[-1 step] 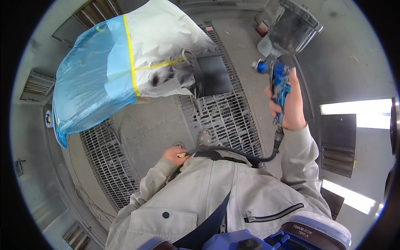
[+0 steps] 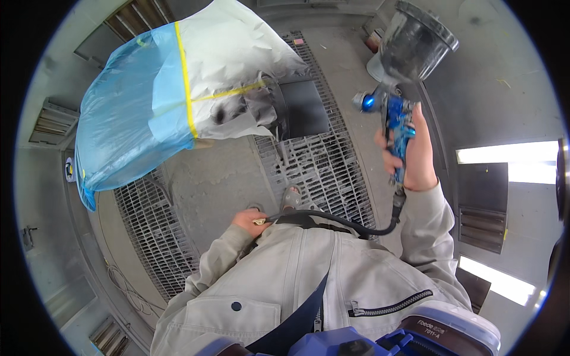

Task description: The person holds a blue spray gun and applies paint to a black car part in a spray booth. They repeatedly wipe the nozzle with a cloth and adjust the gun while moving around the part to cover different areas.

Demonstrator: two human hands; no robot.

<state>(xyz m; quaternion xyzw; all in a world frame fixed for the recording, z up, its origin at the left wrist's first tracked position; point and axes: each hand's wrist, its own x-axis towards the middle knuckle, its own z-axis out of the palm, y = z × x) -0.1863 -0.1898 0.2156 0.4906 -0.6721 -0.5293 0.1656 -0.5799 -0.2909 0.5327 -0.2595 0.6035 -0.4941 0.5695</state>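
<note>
My right hand is wrapped round the blue handle of a spray gun, raised at the right. A dark, smeared paint cup sits on top of the gun, and its nozzle points left. From the bottom of the handle a black air hose curves down and across my waist. My left hand is closed round this hose near my left hip, with a small cream-coloured bit showing at the fingers. Ahead, a car-like form stands covered in blue plastic film and white masking paper, beside a dark panel.
Yellow tape joins the film and paper. Metal floor grating runs beneath the dark panel, with more grating at the left. A white bucket stands by the right wall. A thin coiled hose lies along the left wall.
The spray gun has tipped slightly, its nozzle end shifting a little left and down. My right hand has dropped slightly with it. My left hand stays on the hose.
</note>
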